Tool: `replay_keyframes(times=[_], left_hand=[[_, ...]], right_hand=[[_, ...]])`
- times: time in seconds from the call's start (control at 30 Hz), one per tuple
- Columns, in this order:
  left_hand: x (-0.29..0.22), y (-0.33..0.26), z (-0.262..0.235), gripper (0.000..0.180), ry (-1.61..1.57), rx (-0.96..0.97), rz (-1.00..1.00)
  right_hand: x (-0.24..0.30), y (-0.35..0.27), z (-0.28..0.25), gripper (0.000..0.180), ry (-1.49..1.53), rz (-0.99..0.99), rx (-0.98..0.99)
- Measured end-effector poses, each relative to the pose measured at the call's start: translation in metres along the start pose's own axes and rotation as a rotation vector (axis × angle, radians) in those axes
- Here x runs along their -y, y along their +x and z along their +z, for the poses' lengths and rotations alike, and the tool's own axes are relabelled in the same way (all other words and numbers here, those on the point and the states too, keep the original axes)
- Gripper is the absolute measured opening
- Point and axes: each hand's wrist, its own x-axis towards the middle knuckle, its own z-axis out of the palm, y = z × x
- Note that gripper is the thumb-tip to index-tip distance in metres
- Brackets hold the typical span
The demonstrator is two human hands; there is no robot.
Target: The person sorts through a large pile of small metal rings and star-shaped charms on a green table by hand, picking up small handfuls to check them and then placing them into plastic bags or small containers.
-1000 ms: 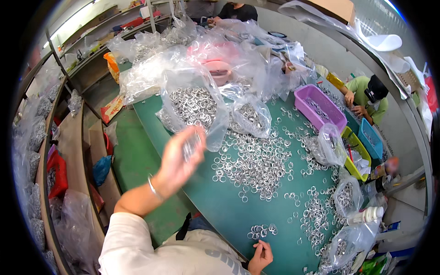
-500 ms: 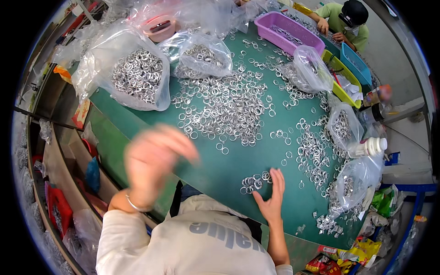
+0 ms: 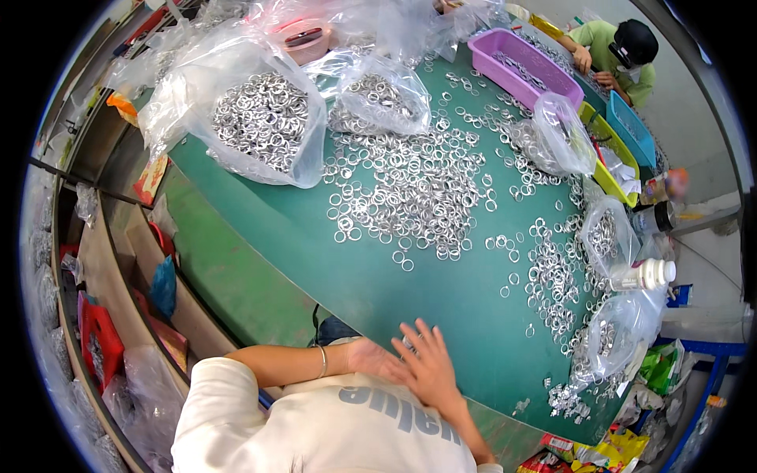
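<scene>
At the near edge of the green table [image 3: 315, 260], my right hand [image 3: 434, 370] lies with its fingers spread over a few silver rings [image 3: 409, 342]. Most of what is under that palm is hidden. My left hand [image 3: 377, 361], with a bracelet at the wrist, is held low against the edge beside it, fingers stretched toward the right hand and partly covered by it. I see nothing gripped in it. A wide heap of silver rings [image 3: 418, 189] is spread over the middle of the table, and another pile of rings [image 3: 554, 276] lies to the right.
Clear bags of rings [image 3: 311, 150] stand at the back left. A purple basket [image 3: 505, 83], a green basket [image 3: 623, 189] and a blue basket [image 3: 627, 130] line the far right, near a person in green [image 3: 599, 47]. A white-capped bottle [image 3: 654, 273] lies among bags at right.
My left hand has come down from above the table's left side to the near edge. My right hand has moved left to the edge, and the small group of rings there is now mostly out of sight.
</scene>
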Motion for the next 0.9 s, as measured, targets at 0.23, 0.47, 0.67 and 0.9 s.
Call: replay_keyframes(times=[0.23,0.47,0.67,0.9], left_hand=[[-0.01,-0.016,-0.044,0.042,0.142,-0.32,0.056],[0.025,-0.052,0.072,0.033,0.534,-0.93,0.239],[0.019,-0.075,0.226,0.027,1.126,-0.843,0.879],[-0.059,-0.107,0.387,0.045,0.71,-0.174,1.676]], right_hand=[[0.026,-0.002,0.005,0.043,0.482,-0.136,0.116],[0.026,-0.006,0.011,0.014,0.741,0.073,-0.468],[0.023,-0.002,0.011,0.013,0.827,0.264,-0.632],[0.018,-0.004,-0.001,0.013,0.723,0.305,-0.48]])
